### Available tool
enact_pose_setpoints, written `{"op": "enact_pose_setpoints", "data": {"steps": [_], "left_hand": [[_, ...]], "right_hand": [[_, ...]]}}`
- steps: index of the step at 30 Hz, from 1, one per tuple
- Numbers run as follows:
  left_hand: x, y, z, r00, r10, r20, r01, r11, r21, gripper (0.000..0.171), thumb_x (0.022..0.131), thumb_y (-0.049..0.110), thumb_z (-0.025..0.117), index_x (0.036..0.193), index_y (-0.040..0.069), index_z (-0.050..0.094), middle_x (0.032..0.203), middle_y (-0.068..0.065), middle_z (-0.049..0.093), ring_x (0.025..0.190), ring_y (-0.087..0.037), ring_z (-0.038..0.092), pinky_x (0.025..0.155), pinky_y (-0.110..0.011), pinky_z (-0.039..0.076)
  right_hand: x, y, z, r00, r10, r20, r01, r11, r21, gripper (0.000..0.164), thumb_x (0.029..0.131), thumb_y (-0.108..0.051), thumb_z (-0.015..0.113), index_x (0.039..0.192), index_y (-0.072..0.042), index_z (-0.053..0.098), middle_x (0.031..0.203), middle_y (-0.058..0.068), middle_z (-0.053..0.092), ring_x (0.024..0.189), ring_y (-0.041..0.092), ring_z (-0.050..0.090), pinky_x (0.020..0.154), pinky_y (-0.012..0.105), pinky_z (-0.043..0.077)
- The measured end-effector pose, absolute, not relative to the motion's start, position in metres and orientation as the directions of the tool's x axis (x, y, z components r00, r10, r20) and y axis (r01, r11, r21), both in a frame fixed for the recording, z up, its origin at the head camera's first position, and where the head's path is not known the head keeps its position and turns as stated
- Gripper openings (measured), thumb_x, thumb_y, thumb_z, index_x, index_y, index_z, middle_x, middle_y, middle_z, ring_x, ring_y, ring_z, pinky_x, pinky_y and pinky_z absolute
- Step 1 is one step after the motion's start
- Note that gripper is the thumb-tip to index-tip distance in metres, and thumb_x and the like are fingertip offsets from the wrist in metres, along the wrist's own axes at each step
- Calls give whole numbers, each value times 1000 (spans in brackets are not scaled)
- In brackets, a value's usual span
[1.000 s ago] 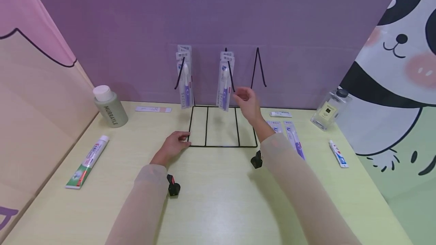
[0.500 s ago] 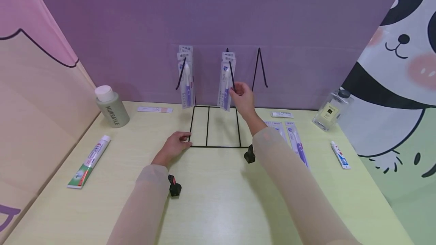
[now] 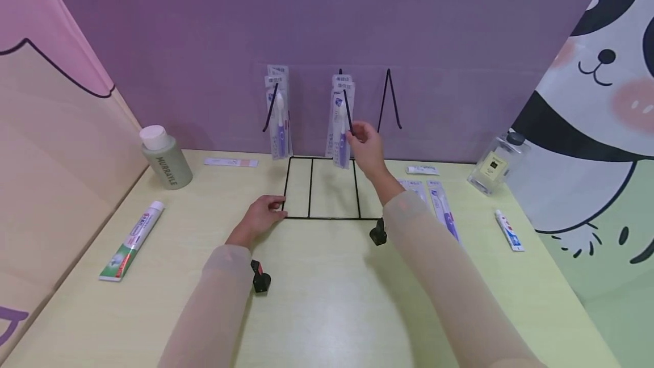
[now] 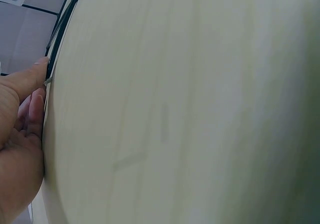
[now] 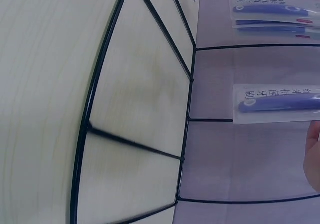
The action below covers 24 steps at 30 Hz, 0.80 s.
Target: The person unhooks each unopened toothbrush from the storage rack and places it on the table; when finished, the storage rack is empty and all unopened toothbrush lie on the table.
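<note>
Nearest on the pale surface point(image 3: 317, 311), the person's left grip point(image 3: 260, 216) is grasping the front left part of the wire rack point(image 3: 332, 219) at its base. That looks a sound place to brace: light downward pressure should stop the thin frame sliding or tipping.

Farther back on the right, loose toothbrush packets point(image 3: 443, 209) lie flat, some partly hidden by the right sleeve point(image 3: 409, 214); the forearm is best raised enough not to drag them.

Beyond, the right grip point(image 3: 369, 146) is at the bent end of the middle hook point(image 3: 348, 108), against the right edge of the front toothbrush packet point(image 3: 339, 143). Thumb and fingertips are bent close together; whether they pinch the packet or only touch it, I cannot tell. The packet hangs on that hook before at least one other. A light touch on the plastic edge, moving along the hook's own line, should serve best, since a sideways pull could swing the packets. The right hook point(image 3: 394, 101) stands just beside the knuckles, so mind its tip.
</note>
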<state>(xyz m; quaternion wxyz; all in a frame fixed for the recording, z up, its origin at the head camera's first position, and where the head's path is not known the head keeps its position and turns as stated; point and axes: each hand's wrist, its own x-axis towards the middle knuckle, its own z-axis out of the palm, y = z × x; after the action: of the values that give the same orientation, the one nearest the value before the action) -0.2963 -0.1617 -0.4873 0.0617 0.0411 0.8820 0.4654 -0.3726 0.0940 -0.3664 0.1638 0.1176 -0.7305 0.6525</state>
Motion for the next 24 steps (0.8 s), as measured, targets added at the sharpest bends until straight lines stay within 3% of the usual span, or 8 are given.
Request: {"op": "enact_pose_setpoints", "data": {"steps": [7,15,19,24], "left_hand": [[-297,-162,-486,-988,135,-70,20,572,820,43,85,12,63,126,4,52,114,-13,48,106,-27,45,90,-40,37],[-298,-164,-485,-988,136,-67,25,584,812,43,86,13,63,127,5,52,115,-14,48,107,-27,45,91,-41,36],[-298,-163,-483,-989,136,-65,26,579,815,43,86,12,62,127,4,51,115,-14,47,108,-28,44,91,-42,35],[-297,-162,-485,-986,143,-81,15,570,821,44,87,14,62,128,5,50,117,-14,46,109,-27,45,91,-40,36]], "right_hand": [[-360,111,-357,-902,5,431,-429,90,-899,20,87,2,55,107,6,53,96,13,56,89,22,53,80,29,43],[-340,126,-353,-941,-55,335,-339,131,-932,21,88,0,55,109,5,52,96,13,56,84,20,53,73,31,47],[-332,138,-368,-975,-87,204,-214,123,-969,25,89,-2,55,113,4,50,97,13,54,84,19,53,71,32,50],[-301,155,-382,-992,-118,-53,44,79,-996,28,92,-4,51,118,0,47,102,14,49,89,22,51,78,40,48]]}}
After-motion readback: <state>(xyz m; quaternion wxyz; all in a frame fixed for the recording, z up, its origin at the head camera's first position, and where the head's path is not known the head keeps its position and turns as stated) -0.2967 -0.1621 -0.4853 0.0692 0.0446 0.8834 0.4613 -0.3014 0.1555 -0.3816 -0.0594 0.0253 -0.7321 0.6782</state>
